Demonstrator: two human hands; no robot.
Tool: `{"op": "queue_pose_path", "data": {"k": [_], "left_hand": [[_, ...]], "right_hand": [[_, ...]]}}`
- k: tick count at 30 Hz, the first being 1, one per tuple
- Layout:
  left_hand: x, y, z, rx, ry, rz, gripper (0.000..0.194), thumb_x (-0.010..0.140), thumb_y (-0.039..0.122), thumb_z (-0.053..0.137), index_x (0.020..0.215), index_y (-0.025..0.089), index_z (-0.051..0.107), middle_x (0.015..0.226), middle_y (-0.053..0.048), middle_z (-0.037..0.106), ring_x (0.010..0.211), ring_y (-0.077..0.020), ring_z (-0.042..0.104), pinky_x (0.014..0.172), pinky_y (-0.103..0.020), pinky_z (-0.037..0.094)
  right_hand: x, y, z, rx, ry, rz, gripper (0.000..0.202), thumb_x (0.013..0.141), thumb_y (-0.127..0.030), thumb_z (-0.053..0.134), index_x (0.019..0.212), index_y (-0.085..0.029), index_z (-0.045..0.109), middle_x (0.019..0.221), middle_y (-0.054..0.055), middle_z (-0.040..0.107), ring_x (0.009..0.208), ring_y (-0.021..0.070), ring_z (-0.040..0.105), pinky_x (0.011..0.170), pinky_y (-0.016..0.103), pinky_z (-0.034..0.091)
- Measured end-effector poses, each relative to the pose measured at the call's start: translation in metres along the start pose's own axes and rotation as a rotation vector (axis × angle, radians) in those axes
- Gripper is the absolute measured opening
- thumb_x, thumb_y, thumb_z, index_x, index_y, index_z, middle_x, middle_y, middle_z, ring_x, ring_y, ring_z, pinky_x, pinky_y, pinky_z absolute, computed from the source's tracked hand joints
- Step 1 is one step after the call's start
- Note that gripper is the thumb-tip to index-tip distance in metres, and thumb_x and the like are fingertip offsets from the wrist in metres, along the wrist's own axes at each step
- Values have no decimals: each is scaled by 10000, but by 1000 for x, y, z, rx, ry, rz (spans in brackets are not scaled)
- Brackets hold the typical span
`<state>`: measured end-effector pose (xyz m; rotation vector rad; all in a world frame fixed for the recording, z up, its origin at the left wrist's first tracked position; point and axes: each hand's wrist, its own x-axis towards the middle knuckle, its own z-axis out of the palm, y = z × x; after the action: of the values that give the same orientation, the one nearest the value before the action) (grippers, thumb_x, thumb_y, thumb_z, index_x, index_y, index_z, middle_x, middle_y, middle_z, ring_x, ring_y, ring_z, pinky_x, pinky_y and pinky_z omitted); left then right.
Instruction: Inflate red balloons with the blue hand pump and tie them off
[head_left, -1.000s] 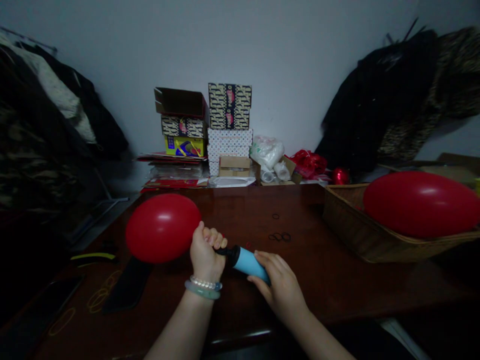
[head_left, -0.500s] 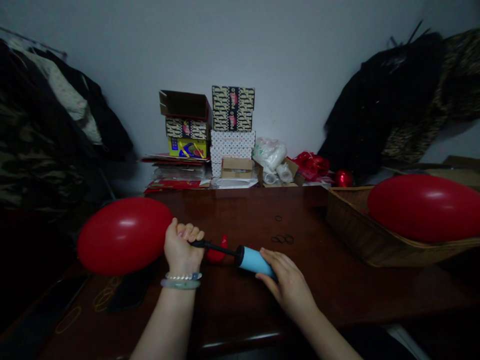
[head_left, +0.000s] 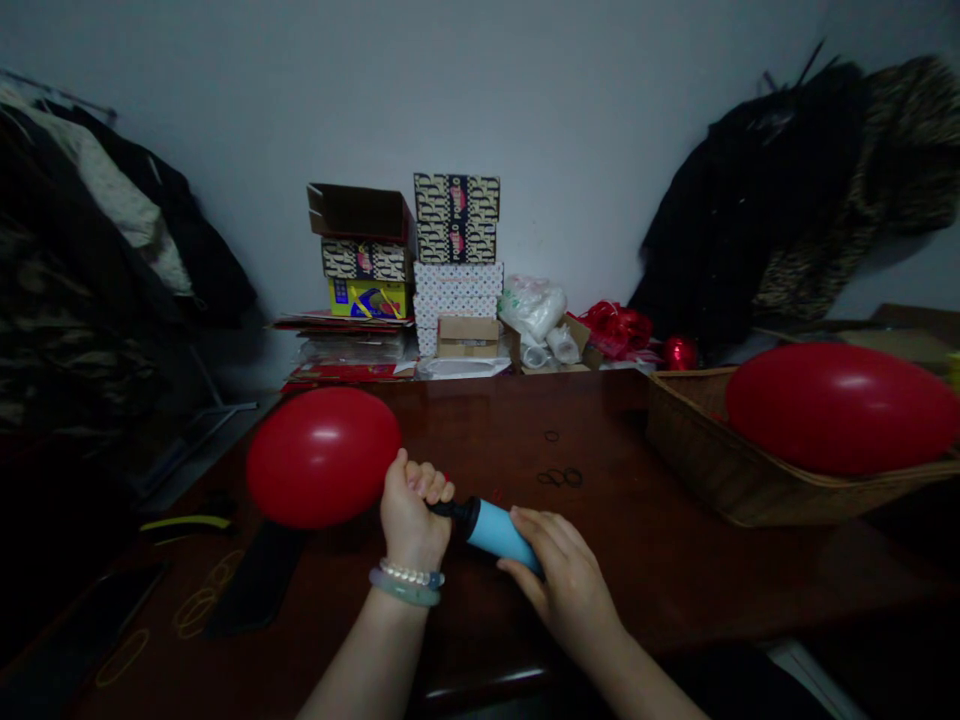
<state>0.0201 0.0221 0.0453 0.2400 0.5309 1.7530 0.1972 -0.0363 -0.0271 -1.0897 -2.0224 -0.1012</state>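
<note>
My left hand [head_left: 416, 510], with a beaded bracelet and a bangle at its wrist, is closed around the black end of a balloon pump [head_left: 499, 532]. A large inflated red balloon [head_left: 324, 455] sits against that fist; its neck is hidden by the fingers. Around the pump's light blue cylinder wraps my right hand [head_left: 566, 565]. Little of the black rod shows between fist and cylinder. Just behind the left fingers, a small bit of red is mostly covered.
A wicker basket [head_left: 720, 480] on the right holds another red balloon [head_left: 840, 408]. Black bands [head_left: 561, 478] and yellow bands [head_left: 196, 612] lie on the dark wooden table [head_left: 637, 590]. Stacked boxes [head_left: 457, 220] stand along the wall; coats [head_left: 739, 210] hang at both sides.
My left hand has moved right toward the cylinder, carrying the balloon along. The black rod, long before, is now mostly inside the cylinder. My right hand keeps its hold; the view has shifted slightly.
</note>
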Motion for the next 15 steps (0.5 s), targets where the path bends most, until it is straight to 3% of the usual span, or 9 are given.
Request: {"op": "queue_pose_path", "data": {"k": [5, 15], "left_hand": [[-1, 1, 1, 11, 5, 15, 437, 807, 282, 548, 527, 194, 225, 405, 77, 231, 326, -61, 223, 370, -221, 211], [16, 48, -6, -39, 29, 119, 428, 804, 237, 523, 535, 193, 194, 410, 77, 217, 328, -60, 216, 361, -217, 192]], "right_hand": [[2, 1, -1, 30, -23, 5, 416, 851, -306, 612, 1234, -179, 508, 1156, 130, 624, 1054, 260, 589, 907, 457, 503], [3, 18, -9, -7, -24, -5, 427, 838, -305, 627, 1236, -187, 526, 1185, 113, 625, 1088, 247, 584, 935, 434, 500]]}}
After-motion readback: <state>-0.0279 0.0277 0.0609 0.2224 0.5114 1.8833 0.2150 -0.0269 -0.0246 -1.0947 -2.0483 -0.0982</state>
